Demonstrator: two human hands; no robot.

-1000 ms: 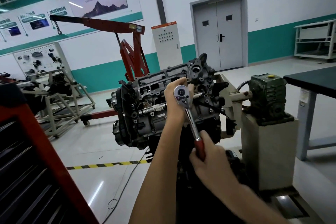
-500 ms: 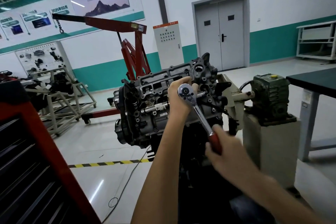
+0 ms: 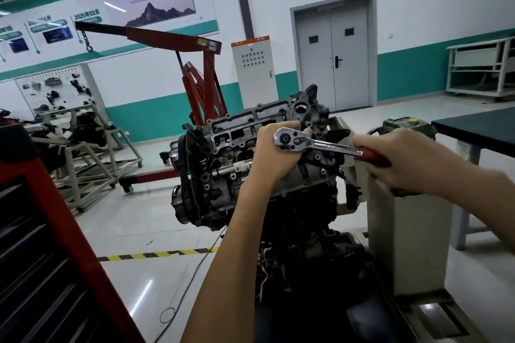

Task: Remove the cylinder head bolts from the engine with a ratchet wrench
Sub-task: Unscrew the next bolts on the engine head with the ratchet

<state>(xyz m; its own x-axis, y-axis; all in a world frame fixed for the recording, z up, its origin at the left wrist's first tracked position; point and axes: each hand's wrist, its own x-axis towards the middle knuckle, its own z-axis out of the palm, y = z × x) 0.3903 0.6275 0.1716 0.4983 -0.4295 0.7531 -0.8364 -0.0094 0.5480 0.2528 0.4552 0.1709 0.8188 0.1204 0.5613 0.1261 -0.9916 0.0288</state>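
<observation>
Bolt removal: left hand (image 3: 269, 153) cups the ratchet wrench (image 3: 317, 145) head against the cylinder head (image 3: 237, 131); right hand (image 3: 404, 161) grips the handle (keep the drive square, pull steadily).

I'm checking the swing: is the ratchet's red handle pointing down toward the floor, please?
No, the ratchet wrench lies nearly level, its red handle held out to the right in the right hand.
</observation>
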